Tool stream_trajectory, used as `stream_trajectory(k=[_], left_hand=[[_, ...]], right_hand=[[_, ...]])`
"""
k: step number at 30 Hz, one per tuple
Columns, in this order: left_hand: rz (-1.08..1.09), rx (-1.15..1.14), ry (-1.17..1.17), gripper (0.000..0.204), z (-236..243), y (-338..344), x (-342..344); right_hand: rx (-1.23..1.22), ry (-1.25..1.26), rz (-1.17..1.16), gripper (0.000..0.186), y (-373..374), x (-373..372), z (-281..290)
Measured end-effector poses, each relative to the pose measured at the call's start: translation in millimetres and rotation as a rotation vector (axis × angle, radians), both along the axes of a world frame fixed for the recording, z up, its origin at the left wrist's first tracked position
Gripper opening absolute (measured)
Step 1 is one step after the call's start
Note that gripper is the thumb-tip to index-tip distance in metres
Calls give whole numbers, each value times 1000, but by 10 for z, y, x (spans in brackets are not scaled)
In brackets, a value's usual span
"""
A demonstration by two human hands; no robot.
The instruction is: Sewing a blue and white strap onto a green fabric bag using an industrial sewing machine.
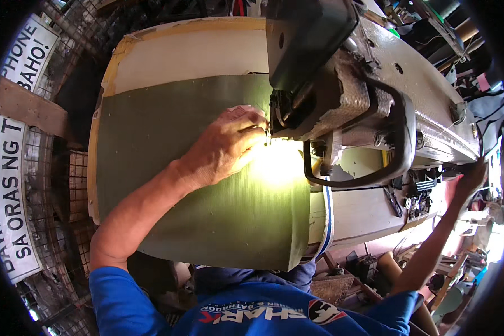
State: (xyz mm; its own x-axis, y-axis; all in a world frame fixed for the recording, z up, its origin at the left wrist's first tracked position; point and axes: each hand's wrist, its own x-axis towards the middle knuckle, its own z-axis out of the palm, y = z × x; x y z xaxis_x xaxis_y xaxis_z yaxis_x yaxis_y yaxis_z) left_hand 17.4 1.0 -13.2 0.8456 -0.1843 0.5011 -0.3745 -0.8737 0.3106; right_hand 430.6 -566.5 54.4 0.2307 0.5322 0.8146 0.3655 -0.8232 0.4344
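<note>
Green, one sheet [207,218] lies under one machine's head [313,106]; left hand [227,145] on it, fingers bunched, right hand [472,180] by the machine's end, both grips unclear. One sign [32,255], one shirt [123,299] bear lettering.

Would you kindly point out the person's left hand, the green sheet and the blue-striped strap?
Left hand [224,145], head view: back of the hand.
Green sheet [224,218], head view: bare stretch below the hand.
Blue-striped strap [329,215], head view: middle of its visible length.
</note>
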Motion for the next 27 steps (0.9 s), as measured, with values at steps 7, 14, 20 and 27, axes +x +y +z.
stream_trajectory(k=[7,14,20,27], left_hand=[[9,-111,33,17,1,-13,19],[22,-127,-48,19,13,-47,0],[31,-68,3,18,-61,-35,-27],[22,-67,57,12,-85,29,42]], right_hand=[[303,733,371,63,6,252,455],[42,641,340,71,182,238,448],[815,402,192,47,481,-323,-167],[929,510,28,45,578,-515,-552]])
